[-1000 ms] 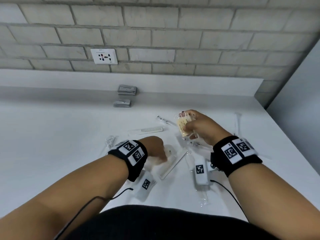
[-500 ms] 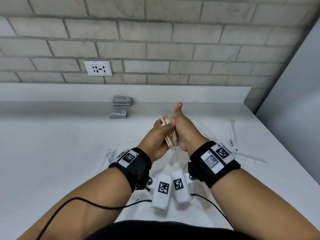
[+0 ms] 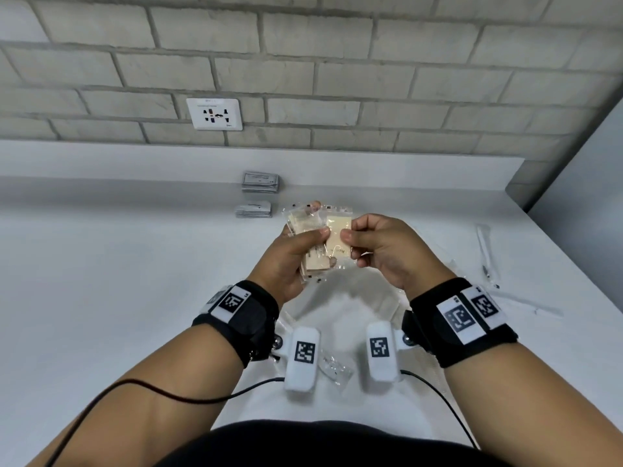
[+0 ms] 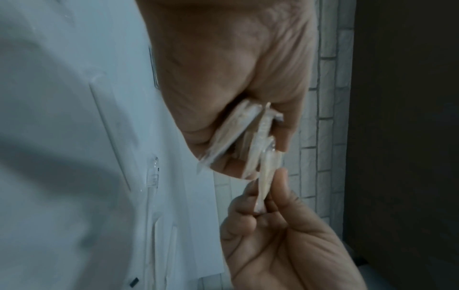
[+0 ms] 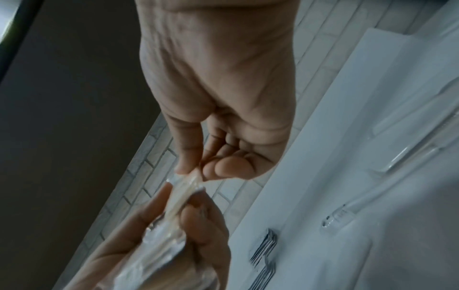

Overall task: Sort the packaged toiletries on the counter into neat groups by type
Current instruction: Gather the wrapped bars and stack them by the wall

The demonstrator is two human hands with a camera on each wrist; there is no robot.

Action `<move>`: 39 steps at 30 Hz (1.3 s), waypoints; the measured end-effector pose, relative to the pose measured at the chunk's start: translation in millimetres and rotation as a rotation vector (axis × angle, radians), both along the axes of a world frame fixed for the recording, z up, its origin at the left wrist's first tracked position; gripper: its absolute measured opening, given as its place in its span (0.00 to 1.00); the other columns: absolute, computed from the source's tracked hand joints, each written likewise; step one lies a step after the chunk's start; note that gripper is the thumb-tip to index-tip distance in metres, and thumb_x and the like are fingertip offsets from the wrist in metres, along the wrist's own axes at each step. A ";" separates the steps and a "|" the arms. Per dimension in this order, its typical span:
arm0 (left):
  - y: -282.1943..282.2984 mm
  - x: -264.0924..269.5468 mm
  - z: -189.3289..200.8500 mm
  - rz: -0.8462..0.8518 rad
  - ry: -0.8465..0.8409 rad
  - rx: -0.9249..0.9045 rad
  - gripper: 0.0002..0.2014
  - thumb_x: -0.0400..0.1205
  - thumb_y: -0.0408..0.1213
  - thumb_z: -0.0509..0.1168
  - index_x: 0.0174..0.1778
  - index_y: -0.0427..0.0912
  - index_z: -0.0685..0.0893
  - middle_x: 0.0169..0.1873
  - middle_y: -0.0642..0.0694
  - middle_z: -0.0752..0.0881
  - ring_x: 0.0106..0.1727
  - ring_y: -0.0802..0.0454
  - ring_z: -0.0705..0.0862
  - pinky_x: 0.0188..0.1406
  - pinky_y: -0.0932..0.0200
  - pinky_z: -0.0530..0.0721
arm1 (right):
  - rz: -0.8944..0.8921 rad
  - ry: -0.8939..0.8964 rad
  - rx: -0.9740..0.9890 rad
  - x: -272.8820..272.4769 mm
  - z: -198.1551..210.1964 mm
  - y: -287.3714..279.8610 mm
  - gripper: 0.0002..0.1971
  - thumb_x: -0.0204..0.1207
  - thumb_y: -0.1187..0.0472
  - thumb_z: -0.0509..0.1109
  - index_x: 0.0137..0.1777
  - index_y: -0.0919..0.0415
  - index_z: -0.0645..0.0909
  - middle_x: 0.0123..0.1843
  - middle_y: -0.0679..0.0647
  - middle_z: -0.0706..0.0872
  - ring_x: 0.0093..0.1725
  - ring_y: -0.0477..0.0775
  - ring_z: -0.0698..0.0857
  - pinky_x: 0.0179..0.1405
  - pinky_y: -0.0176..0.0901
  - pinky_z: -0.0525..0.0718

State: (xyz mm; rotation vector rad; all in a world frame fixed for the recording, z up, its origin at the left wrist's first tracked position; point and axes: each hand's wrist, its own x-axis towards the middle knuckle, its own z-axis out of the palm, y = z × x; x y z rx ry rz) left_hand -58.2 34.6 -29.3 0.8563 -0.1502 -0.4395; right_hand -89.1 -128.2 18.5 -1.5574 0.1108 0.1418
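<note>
Hands parted since earlier; right hand [image 3: 381, 251] pinches packet [image 3: 338, 241].

Bare table [image 3: 101, 281] is lying open to the left of the hands. Beyond them, two grey sachet stacks [image 3: 256, 197] are sitting near the back ledge; to the right, wrapped toothbrushes [image 3: 485, 254] are lying; clear wrappers [image 3: 333, 365] are cluttering the space beneath the wrists.
</note>
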 end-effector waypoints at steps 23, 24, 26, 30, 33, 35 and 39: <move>18.1 -2.5 8.8 0.212 -0.120 0.112 0.24 0.76 0.23 0.68 0.64 0.51 0.77 0.46 0.43 0.86 0.45 0.42 0.84 0.44 0.45 0.84 | 0.055 0.054 -0.036 -6.0 -0.7 7.8 0.07 0.74 0.74 0.71 0.49 0.64 0.79 0.34 0.56 0.87 0.31 0.51 0.86 0.33 0.42 0.84; 18.4 -3.4 9.9 0.237 -0.122 0.116 0.24 0.76 0.23 0.68 0.63 0.50 0.77 0.46 0.42 0.85 0.45 0.41 0.84 0.46 0.43 0.84 | 0.072 0.054 -0.038 -5.2 -0.5 9.5 0.07 0.74 0.74 0.71 0.48 0.64 0.80 0.33 0.56 0.86 0.30 0.51 0.86 0.33 0.42 0.85; 17.9 -5.8 12.2 0.283 -0.111 0.104 0.22 0.78 0.22 0.66 0.64 0.49 0.76 0.45 0.42 0.85 0.44 0.41 0.85 0.51 0.39 0.83 | 0.097 0.049 -0.048 -4.8 -1.1 16.7 0.07 0.74 0.75 0.71 0.45 0.64 0.79 0.33 0.57 0.86 0.30 0.52 0.86 0.33 0.42 0.85; 20.8 -12.2 14.8 0.355 -0.097 0.077 0.20 0.81 0.26 0.65 0.66 0.48 0.75 0.43 0.41 0.85 0.40 0.43 0.86 0.45 0.41 0.86 | 0.148 0.051 -0.029 -6.2 -4.2 32.3 0.09 0.73 0.76 0.71 0.37 0.63 0.78 0.29 0.56 0.86 0.28 0.52 0.86 0.33 0.42 0.85; 24.1 -16.7 13.7 0.385 -0.086 0.078 0.18 0.81 0.25 0.64 0.62 0.49 0.76 0.43 0.40 0.84 0.39 0.43 0.86 0.44 0.43 0.85 | 0.147 0.047 -0.030 -6.6 -7.5 36.8 0.08 0.73 0.76 0.72 0.37 0.64 0.80 0.29 0.56 0.86 0.28 0.51 0.86 0.33 0.41 0.86; 25.8 -19.4 13.8 0.394 -0.072 0.076 0.17 0.82 0.25 0.63 0.62 0.50 0.76 0.43 0.41 0.86 0.39 0.43 0.86 0.43 0.44 0.85 | 0.154 0.046 -0.034 -7.6 -8.6 37.9 0.06 0.72 0.75 0.73 0.39 0.65 0.81 0.31 0.57 0.87 0.29 0.52 0.86 0.34 0.41 0.86; 33.4 -21.7 10.8 0.370 -0.012 0.071 0.19 0.81 0.29 0.66 0.65 0.50 0.74 0.44 0.44 0.87 0.39 0.48 0.88 0.32 0.56 0.86 | 0.072 -0.005 -0.021 -6.1 -4.4 32.1 0.08 0.73 0.74 0.72 0.38 0.62 0.80 0.36 0.59 0.89 0.36 0.56 0.89 0.35 0.44 0.85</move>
